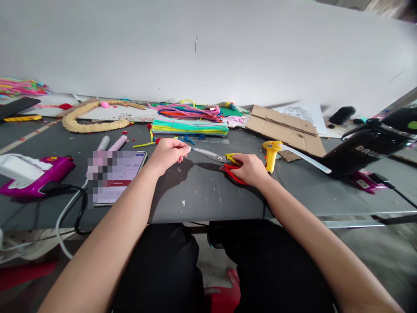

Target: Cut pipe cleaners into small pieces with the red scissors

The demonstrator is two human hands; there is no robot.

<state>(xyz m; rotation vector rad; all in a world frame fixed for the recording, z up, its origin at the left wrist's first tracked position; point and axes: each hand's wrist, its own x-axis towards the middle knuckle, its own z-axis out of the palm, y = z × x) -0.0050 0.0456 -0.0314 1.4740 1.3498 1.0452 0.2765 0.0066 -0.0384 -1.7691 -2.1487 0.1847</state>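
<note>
My right hand (249, 168) is wrapped round scissors (208, 154) with red and yellow handles. Their blades point left, and the tips reach the fingertips of my left hand (171, 153). That hand is closed in a pinch above the table. A speck of blue shows at its fingertips, too small to name. Just behind it lie yellow stems (143, 144) and small blue curled pieces (194, 138). Farther back is a bundle of turquoise and yellow fuzzy stems (189, 127), with pink and orange stems (187, 112) behind.
A yellow glue gun (271, 154) with a glue stick stands right of my right hand. Cardboard (286, 130) and a black bottle (368, 145) are farther right. On the left are a phone (122, 178), a purple power block (57, 171) with cables, and a tan wrapped ring (73, 121).
</note>
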